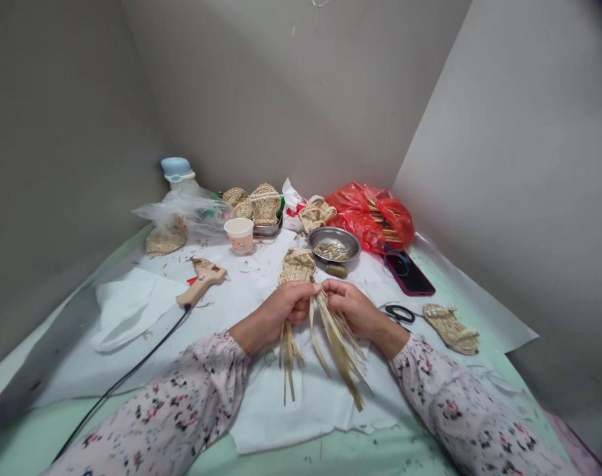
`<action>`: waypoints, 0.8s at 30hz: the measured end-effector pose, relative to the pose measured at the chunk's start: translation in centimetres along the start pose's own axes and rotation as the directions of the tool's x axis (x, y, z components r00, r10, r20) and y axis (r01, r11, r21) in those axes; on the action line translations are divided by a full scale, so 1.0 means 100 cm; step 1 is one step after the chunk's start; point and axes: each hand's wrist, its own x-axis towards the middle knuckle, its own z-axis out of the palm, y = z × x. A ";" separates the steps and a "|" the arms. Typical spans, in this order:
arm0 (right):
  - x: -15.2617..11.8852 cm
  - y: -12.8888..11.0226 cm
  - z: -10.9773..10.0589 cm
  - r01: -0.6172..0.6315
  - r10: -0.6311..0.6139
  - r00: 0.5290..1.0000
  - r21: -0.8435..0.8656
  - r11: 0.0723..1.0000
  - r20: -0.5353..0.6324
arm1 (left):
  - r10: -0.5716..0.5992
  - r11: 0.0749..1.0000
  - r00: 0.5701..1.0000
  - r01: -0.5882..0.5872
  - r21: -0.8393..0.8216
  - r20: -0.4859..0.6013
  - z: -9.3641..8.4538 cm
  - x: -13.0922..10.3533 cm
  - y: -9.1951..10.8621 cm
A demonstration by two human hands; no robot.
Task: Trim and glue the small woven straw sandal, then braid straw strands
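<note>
A woven straw piece [297,266] lies in front of me, its braided part pointing away and loose straw strands [341,350] hanging toward me. My left hand [288,306] is closed on its near end, thumb on top, with some strands coming out below the fingers. My right hand [349,305] pinches strands at the right edge of the weave, close against the left thumb. The fingertips of both hands nearly meet, and exactly which strand lies between them is too small to make out.
A glue gun [202,281] with a black cord lies left. Behind stand a paper cup [239,236], a metal bowl [334,244] with straw scraps and a red plastic bag [370,215] of straw. Scissors [400,313], a phone [411,272] and another woven piece [451,328] lie right.
</note>
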 end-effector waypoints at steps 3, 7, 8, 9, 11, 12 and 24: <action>0.000 -0.001 0.000 0.015 -0.017 0.999 -0.054 0.998 -0.031 | 0.003 1.000 1.000 -0.003 0.017 -0.016 0.000 0.000 -0.001; 0.001 -0.004 -0.001 0.017 -0.025 0.996 -0.087 0.996 -0.085 | -0.003 1.000 1.000 0.003 0.017 -0.028 0.001 0.000 -0.001; 0.001 -0.004 -0.001 0.013 -0.021 0.995 -0.083 0.996 -0.098 | -0.007 1.000 1.000 0.007 0.013 -0.028 0.001 0.000 -0.001; 0.001 -0.005 -0.001 0.004 -0.011 0.994 -0.071 0.997 -0.106 | -0.011 1.000 1.000 0.012 0.010 -0.025 0.000 0.000 -0.001; 0.000 -0.005 0.000 -0.022 0.018 0.995 -0.032 0.999 -0.099 | -0.025 1.000 1.000 0.025 0.008 -0.017 0.000 0.000 -0.001; 0.000 -0.006 0.000 -0.035 0.033 0.996 -0.021 0.999 -0.086 | -0.031 1.000 0.999 0.031 0.007 -0.013 0.000 0.000 0.000; 0.002 0.000 -0.004 -0.001 -0.004 0.997 -0.069 0.998 -0.074 | -0.026 0.999 0.999 0.026 0.029 0.030 -0.005 0.004 -0.002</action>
